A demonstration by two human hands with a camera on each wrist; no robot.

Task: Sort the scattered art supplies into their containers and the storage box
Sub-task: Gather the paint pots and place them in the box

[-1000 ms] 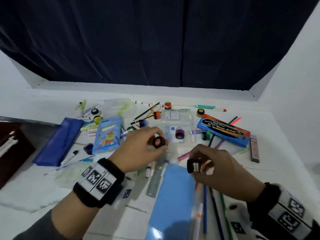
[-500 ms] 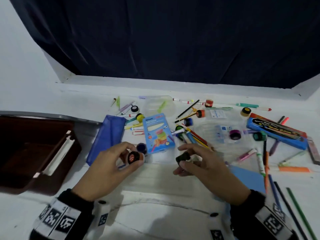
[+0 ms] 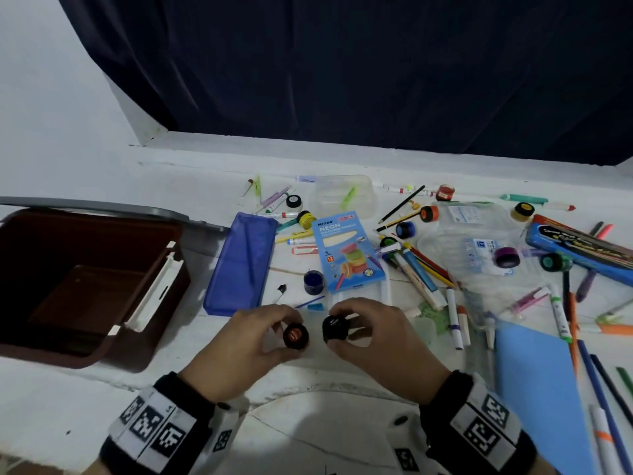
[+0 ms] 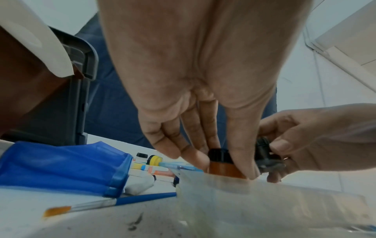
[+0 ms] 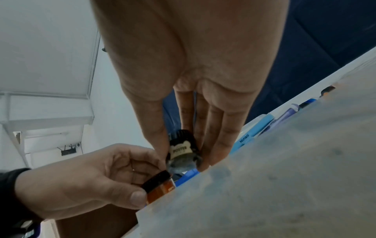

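Observation:
My left hand (image 3: 274, 332) pinches a small orange paint pot (image 3: 295, 335) with a black cap, also seen as the orange pot (image 4: 221, 164) and the orange pot (image 5: 160, 185). My right hand (image 3: 346, 323) pinches a small dark paint pot (image 3: 335, 328) with a black cap, the dark pot (image 5: 182, 149) in the right wrist view and the dark pot (image 4: 264, 153) in the left wrist view. Both pots hang side by side just above the white table (image 3: 308, 423). The open brown storage box (image 3: 102, 347) stands to the left.
A blue pouch (image 3: 239, 265), a Ninso neon pencil box (image 3: 347, 252), a clear tub (image 3: 342, 195), a long blue pencil box (image 3: 579, 245), a light blue sheet (image 3: 537, 382), a clear plastic bag (image 3: 472, 245), and several loose pens, pencils and paint pots lie beyond and right of my hands.
Both hands have carried their pots leftward, toward the storage box, and drawn close together. The view has swung left, bringing the box fully into sight.

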